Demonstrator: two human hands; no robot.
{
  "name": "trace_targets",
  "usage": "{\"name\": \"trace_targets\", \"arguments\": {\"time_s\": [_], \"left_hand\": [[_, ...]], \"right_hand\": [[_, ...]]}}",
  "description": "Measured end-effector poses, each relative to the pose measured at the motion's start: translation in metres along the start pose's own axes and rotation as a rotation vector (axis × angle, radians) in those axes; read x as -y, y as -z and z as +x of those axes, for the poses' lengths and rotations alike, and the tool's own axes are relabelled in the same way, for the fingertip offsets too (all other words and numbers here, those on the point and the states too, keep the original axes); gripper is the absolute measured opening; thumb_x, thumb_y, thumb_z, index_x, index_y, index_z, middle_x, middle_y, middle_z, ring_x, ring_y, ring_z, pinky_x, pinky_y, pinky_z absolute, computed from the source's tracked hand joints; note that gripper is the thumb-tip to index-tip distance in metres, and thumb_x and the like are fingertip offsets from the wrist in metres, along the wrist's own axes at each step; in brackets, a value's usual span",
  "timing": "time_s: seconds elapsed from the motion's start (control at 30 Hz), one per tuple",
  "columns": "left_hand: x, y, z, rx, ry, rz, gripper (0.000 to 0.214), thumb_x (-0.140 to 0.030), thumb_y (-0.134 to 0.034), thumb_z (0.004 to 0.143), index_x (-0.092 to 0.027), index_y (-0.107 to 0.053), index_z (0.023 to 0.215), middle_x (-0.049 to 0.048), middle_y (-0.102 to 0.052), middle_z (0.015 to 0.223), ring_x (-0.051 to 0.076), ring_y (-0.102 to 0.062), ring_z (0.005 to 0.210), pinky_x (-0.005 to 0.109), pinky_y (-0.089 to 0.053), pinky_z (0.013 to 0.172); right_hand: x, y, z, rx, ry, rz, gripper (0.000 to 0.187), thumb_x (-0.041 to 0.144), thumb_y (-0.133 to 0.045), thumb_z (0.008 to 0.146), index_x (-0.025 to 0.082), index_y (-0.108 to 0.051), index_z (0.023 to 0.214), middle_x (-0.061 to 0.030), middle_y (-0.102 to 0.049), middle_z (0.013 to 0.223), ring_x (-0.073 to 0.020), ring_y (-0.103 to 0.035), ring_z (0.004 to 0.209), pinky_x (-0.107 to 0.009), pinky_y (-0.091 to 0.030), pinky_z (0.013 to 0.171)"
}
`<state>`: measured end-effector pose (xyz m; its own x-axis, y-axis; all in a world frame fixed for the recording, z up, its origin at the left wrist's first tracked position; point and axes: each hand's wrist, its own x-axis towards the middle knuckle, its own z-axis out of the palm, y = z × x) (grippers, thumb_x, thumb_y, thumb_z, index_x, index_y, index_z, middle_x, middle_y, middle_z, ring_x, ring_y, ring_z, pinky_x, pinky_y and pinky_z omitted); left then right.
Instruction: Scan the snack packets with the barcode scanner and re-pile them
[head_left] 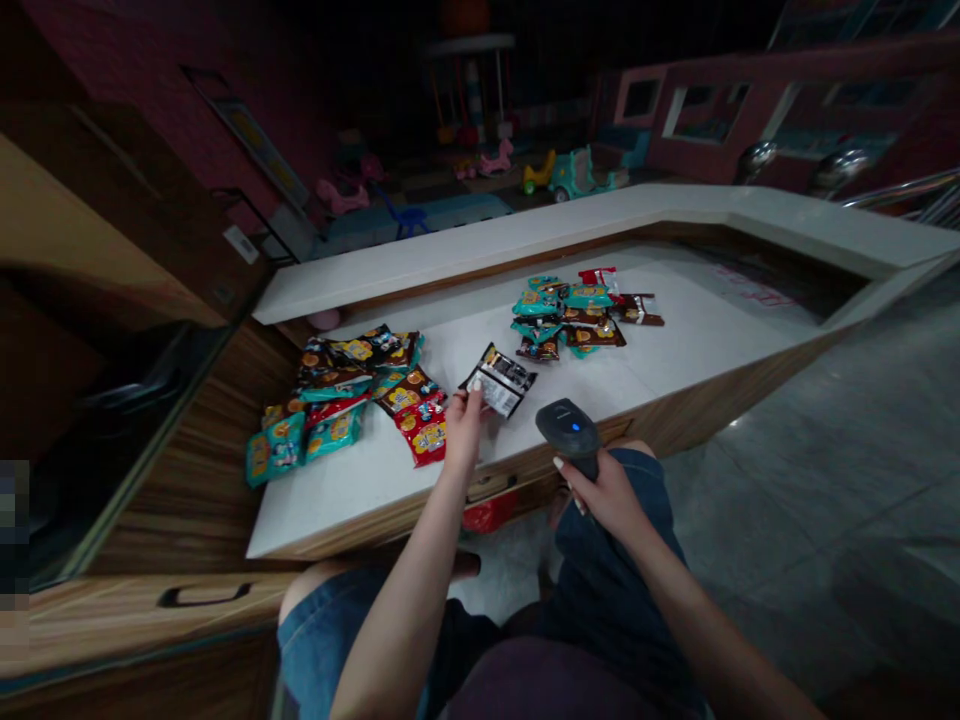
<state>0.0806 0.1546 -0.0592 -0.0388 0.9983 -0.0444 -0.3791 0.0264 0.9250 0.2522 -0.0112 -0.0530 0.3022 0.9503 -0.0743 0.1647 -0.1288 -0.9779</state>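
My left hand (465, 418) pinches the near left edge of a dark snack packet (501, 376), its back with a pale printed label facing up. In my right hand (606, 492) is a black barcode scanner (568, 425), gripped by its handle, with a blue light on top of its head. The scanner's head is beside the packet, a small gap apart. Left of my left hand lies a red snack packet (426, 432), against a larger pile of teal, brown and red snack packets (352, 350). A second pile of similar packets (574, 312) rests farther back.
The packets are on a white counter (337, 500) with a raised white ledge (480, 243) along its far side. Wooden drawers with a dark handle (204, 597) stand at left. My knees are close under the counter's front edge. Toy vehicles (577, 175) are beyond the ledge.
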Motion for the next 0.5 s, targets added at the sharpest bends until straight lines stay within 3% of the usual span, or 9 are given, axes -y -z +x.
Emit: {"name": "trace_targets", "arguments": {"time_s": [0.13, 0.27, 0.5], "left_hand": [[0.006, 0.025, -0.009, 0.018, 0.083, -0.115, 0.058, -0.056, -0.094, 0.061, -0.021, -0.052, 0.082, -0.0006, -0.072, 0.086, 0.016, -0.071, 0.080, 0.034, -0.059, 0.080], [0.001, 0.027, -0.001, 0.071, 0.104, -0.133, 0.055, -0.051, -0.095, 0.063, -0.021, -0.054, 0.084, 0.0022, -0.075, 0.090, 0.016, -0.073, 0.083, 0.035, -0.059, 0.083], [0.001, 0.028, 0.002, 0.013, 0.103, -0.148, 0.052, -0.051, -0.092, 0.068, -0.020, -0.054, 0.086, 0.0032, -0.076, 0.093, 0.017, -0.074, 0.085, 0.035, -0.059, 0.084]], "right_hand": [[0.005, -0.011, -0.003, 0.036, 0.002, 0.016, 0.034, 0.056, -0.071, 0.082, 0.023, -0.061, 0.087, 0.0056, -0.055, 0.045, -0.0176, -0.054, 0.037, -0.027, -0.042, 0.041], [0.013, -0.016, -0.003, 0.042, 0.027, -0.025, 0.032, 0.053, -0.072, 0.082, 0.023, -0.063, 0.087, 0.0048, -0.057, 0.046, -0.0181, -0.058, 0.040, -0.026, -0.043, 0.042], [0.017, -0.025, -0.004, 0.121, 0.050, -0.066, 0.024, 0.046, -0.070, 0.083, 0.024, -0.063, 0.087, 0.0056, -0.056, 0.046, -0.0170, -0.055, 0.039, -0.025, -0.042, 0.043]]}}
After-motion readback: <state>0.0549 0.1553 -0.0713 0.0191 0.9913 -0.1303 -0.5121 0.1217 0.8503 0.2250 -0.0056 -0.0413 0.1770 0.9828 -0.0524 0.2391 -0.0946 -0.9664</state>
